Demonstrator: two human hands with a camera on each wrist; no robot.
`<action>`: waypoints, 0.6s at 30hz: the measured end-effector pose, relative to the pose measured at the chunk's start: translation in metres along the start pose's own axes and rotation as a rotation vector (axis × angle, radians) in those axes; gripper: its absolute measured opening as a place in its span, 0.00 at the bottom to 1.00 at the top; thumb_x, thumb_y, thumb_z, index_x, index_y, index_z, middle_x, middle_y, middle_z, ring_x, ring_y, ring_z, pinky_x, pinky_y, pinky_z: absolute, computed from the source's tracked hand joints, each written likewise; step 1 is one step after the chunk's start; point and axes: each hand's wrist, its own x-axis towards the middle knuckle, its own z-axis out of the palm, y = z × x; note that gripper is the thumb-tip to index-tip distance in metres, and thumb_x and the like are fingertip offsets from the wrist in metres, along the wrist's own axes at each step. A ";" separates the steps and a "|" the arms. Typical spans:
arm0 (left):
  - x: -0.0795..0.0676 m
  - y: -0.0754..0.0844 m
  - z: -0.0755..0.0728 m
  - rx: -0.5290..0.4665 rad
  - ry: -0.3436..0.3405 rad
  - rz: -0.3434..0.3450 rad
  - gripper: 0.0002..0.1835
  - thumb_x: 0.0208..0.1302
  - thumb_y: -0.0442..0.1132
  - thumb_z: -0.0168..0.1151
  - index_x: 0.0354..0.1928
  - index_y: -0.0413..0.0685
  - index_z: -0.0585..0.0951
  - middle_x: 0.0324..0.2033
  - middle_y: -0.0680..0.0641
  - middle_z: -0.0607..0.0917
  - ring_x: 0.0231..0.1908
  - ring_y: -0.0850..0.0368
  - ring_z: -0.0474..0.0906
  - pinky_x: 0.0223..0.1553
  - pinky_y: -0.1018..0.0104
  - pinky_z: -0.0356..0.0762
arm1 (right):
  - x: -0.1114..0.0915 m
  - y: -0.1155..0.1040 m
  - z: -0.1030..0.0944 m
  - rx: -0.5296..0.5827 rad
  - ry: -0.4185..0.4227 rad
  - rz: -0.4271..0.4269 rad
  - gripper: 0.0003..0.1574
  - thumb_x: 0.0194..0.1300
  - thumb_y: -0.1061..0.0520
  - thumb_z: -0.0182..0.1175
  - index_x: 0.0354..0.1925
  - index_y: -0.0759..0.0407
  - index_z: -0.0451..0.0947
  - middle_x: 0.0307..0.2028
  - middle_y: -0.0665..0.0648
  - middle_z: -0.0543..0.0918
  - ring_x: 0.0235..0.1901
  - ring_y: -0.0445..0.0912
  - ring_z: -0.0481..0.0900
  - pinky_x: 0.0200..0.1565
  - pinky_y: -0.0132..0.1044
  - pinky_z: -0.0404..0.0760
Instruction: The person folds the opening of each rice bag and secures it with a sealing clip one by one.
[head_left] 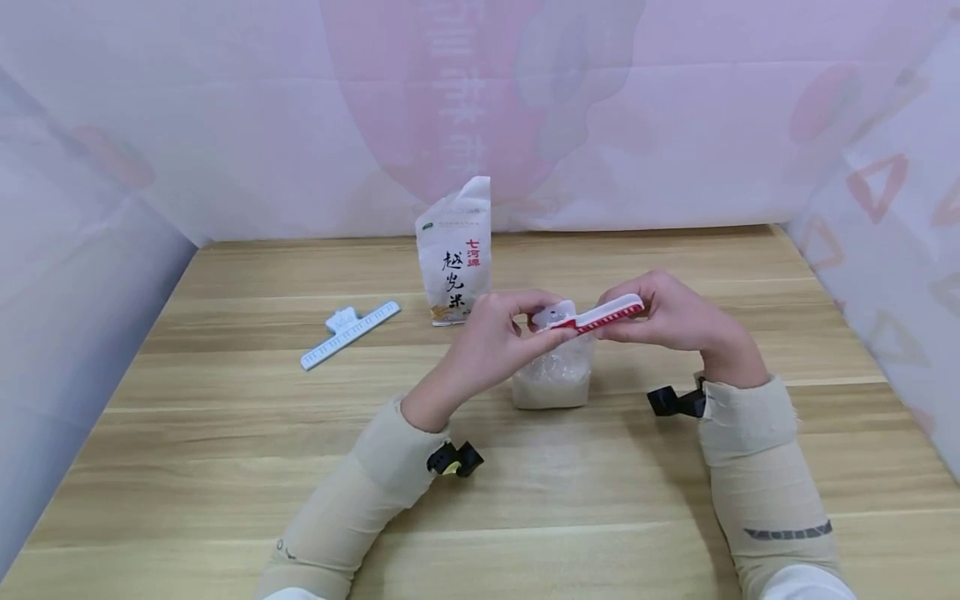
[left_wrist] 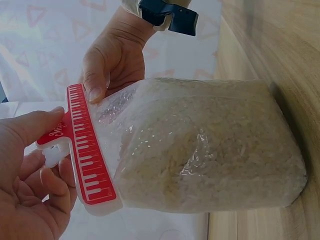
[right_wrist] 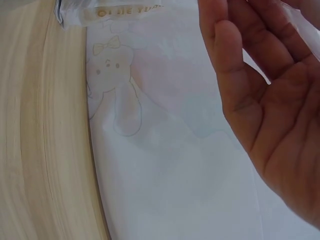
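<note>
Pale wood-grain tabletop (head_left: 225, 467), backed by white fabric walls (head_left: 262, 125) with faint pink and grey prints, was noted as the work surface. Standing on it between the two hands and just below them, we record a clear plastic bag of white rice (left_wrist: 215, 145), its base on the wood and its narrowed mouth upward.

At that mouth we find a red-and-white plastic bar clip with a piano-key pattern (left_wrist: 92, 150). We note its long axis as the governing relation: the bar lies crosswise over the bag's neck, running from the left hand rightward and slightly away, its far end beside the right hand.

Our finding for the left hand (head_left: 498, 337): thumb and bent fingers pinch the clip's handle, so it is the nearer to that handle. Our finding for the right hand (head_left: 675, 317): fingers bent, thumb at the bag's top corner, apparently pinching the plastic. We cannot tell whether the clip is fully closed.

Well left lies a light-blue plastic bar clip (head_left: 350, 336); behind, a white printed pouch with black and red characters (head_left: 465, 275) stands upright.
</note>
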 end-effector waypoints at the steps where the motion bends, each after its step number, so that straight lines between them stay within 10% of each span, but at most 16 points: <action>1: 0.000 0.000 0.000 0.008 -0.002 -0.006 0.14 0.59 0.41 0.73 0.46 0.44 0.87 0.30 0.50 0.85 0.29 0.61 0.74 0.27 0.74 0.72 | 0.000 0.000 -0.001 0.002 -0.003 0.011 0.08 0.57 0.75 0.65 0.36 0.68 0.83 0.29 0.42 0.83 0.24 0.37 0.73 0.27 0.27 0.76; 9: -0.006 -0.013 -0.004 0.019 -0.035 -0.077 0.15 0.59 0.41 0.73 0.48 0.47 0.86 0.42 0.49 0.88 0.47 0.57 0.78 0.42 0.58 0.77 | -0.008 0.005 -0.005 0.101 -0.026 0.098 0.10 0.61 0.69 0.66 0.42 0.66 0.82 0.35 0.51 0.86 0.30 0.38 0.78 0.34 0.29 0.81; 18: -0.020 -0.034 -0.013 -0.041 -0.159 -0.181 0.21 0.61 0.45 0.71 0.57 0.53 0.82 0.54 0.53 0.85 0.59 0.54 0.76 0.57 0.46 0.76 | -0.026 0.024 -0.005 0.298 -0.163 0.108 0.41 0.60 0.46 0.69 0.67 0.54 0.69 0.63 0.42 0.75 0.62 0.37 0.74 0.60 0.32 0.77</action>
